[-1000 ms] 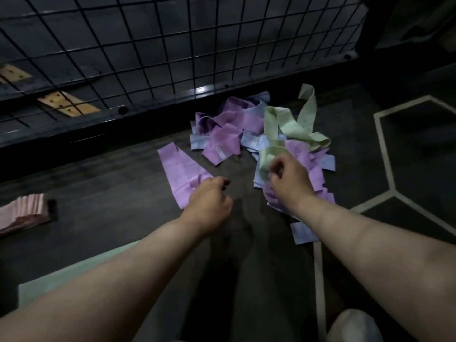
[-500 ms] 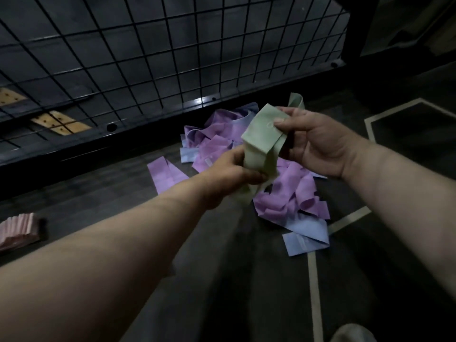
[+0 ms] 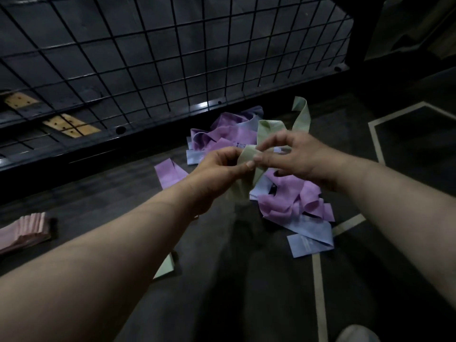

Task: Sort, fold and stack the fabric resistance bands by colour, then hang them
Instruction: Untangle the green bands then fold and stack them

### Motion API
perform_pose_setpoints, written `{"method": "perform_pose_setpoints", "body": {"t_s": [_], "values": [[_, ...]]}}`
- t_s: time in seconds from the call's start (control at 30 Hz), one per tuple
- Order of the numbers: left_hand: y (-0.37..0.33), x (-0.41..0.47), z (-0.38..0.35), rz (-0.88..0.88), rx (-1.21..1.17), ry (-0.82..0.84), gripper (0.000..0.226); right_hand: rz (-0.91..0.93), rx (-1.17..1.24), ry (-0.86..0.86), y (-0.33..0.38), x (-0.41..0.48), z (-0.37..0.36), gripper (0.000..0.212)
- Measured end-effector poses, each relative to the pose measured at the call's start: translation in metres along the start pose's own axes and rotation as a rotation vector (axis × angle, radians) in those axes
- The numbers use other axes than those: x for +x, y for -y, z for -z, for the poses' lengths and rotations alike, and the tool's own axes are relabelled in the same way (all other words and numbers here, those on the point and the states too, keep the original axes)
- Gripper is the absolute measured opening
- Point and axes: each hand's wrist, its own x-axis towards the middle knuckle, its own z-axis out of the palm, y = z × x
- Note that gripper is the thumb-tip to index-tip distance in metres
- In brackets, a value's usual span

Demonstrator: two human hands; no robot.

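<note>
A pale green fabric band [image 3: 249,156] is held up between both hands above the dark floor. My left hand [image 3: 217,174] pinches its folded part from the left, and my right hand [image 3: 291,154] pinches it from the right with thumb and fingertips. Under the hands lies a loose pile of purple bands [image 3: 291,193] mixed with blue bands [image 3: 311,238]. Another green band [image 3: 299,117] curls up at the back of the pile. A single purple band [image 3: 169,172] lies flat to the left. A folded stack of pink bands [image 3: 24,230] sits at the far left.
A black wire grid panel [image 3: 172,58] stands along the back behind a dark rail. A flat green piece [image 3: 166,266] shows under my left forearm. Pale tape lines [image 3: 318,287] mark the floor at the right. A light shoe tip [image 3: 355,334] is at the bottom edge.
My right hand lifted a green band off the pile and my left hand left the purple band to join it. Both hands now pinch the band closer together, lower than half a second ago.
</note>
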Motion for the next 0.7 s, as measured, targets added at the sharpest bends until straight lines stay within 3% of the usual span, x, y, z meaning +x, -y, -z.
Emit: {"method": "perform_pose_setpoints", "body": {"t_s": [0.1,0.27,0.43,0.53,0.6,0.67,0.7], "values": [[-0.010,-0.009,0.007,-0.007,0.005,-0.033,0.026,0.057,-0.082,-0.042,0.015,-0.001,-0.006,0.023],[-0.036,-0.037,0.022,-0.029,-0.020,-0.058,0.011,0.258,-0.489,-0.108,0.064,-0.008,-0.009,0.010],[-0.072,-0.079,0.035,-0.067,-0.043,-0.110,0.011,0.412,-0.522,-0.142,0.129,-0.038,-0.011,0.011],[-0.090,-0.101,0.046,0.014,0.143,-0.230,0.015,0.480,-0.517,-0.137,0.172,-0.072,-0.010,0.011],[-0.101,-0.118,0.055,0.033,0.218,-0.363,0.043,0.538,-0.521,-0.092,0.202,-0.097,-0.011,0.011],[-0.118,-0.140,0.065,-0.099,0.166,-0.443,0.077,0.573,-0.517,-0.041,0.230,-0.123,-0.015,0.012],[-0.127,-0.149,0.070,-0.194,0.162,-0.401,0.086,0.583,-0.510,-0.028,0.242,-0.133,-0.018,0.012]]}}
